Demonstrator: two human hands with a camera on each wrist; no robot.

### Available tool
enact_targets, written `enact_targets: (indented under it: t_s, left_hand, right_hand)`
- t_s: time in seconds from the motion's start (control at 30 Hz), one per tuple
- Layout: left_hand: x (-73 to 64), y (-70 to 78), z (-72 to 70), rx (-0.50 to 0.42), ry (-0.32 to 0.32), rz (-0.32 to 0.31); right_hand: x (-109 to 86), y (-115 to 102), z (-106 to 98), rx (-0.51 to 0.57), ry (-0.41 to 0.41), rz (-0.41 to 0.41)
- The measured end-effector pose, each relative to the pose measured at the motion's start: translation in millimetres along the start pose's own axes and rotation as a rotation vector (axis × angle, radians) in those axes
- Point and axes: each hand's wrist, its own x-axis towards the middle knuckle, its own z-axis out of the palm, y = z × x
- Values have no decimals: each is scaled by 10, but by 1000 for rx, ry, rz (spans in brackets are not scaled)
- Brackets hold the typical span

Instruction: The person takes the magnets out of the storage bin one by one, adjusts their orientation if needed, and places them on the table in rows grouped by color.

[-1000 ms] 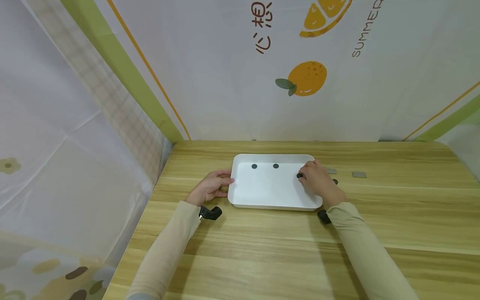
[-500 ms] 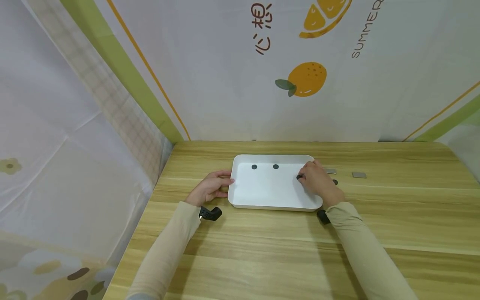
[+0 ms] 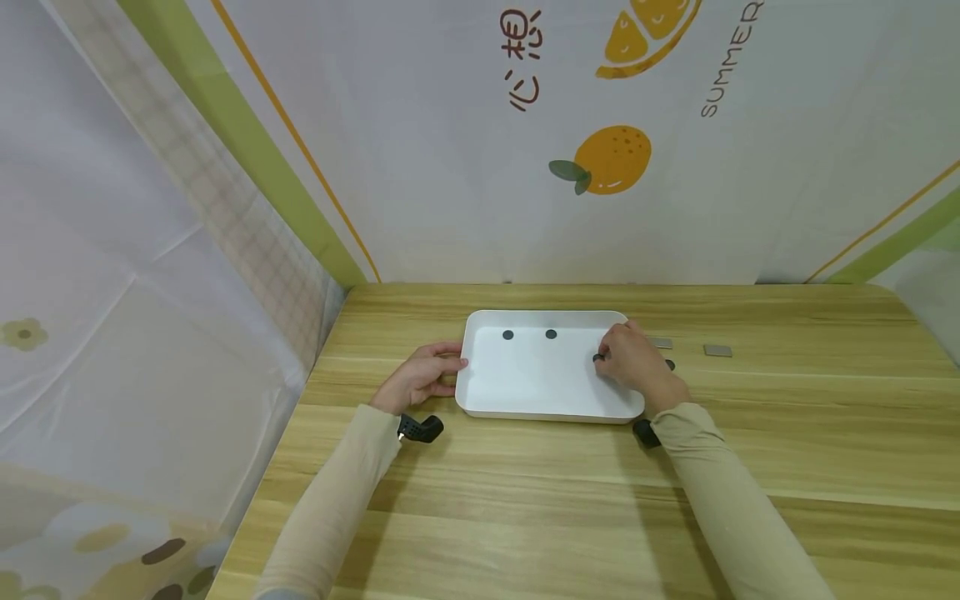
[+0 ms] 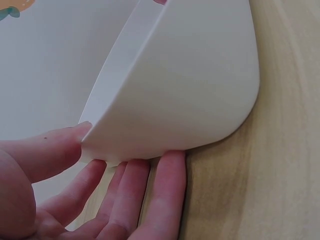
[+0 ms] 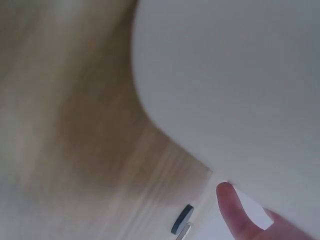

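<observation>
A shallow white rectangular tray (image 3: 525, 383) lies on the wooden table. My left hand (image 3: 422, 372) holds its left end; in the left wrist view the thumb (image 4: 65, 137) is at the rim and the fingers (image 4: 170, 185) are against the lower outer wall. Reaching over the right end, my right hand (image 3: 630, 357) pinches a small dark round disc (image 3: 597, 357) close over the tray floor. Two more such discs, a left one (image 3: 507, 335) and a middle one (image 3: 551, 334), lie inside along the far wall. The right fingertips are largely hidden in the right wrist view.
Right of the tray, another dark disc (image 3: 670, 365) lies on the table, partly behind my right wrist. Two flat grey rectangular pieces, a nearer one (image 3: 661, 342) and a farther one (image 3: 717, 351), lie there too. A printed cloth (image 3: 450, 167) hangs behind the table's back edge.
The disc in my right fingers has shifted very slightly toward me over the tray floor. My left hand and the tray stay essentially where they were; the view has tilted a touch.
</observation>
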Motion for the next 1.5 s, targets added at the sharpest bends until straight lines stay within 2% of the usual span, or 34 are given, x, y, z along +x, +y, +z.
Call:
enact_targets:
  t_s: [0.5,0.97,1.27,1.5]
  left_hand:
    - [-5,-11,15,2,-1,-1]
    - [-17,1,16,4,6,-5]
    - [-2,-13,12,5,7,6]
    - [12,-11,3,3,19,-9]
  right_hand:
    - [-37,17,36,-49,15,-40]
    - [-54,22,67,-45,78,-93]
    - [-71,37,50,-31,98,-85]
    - [-89,29,26,-12,117,-75]
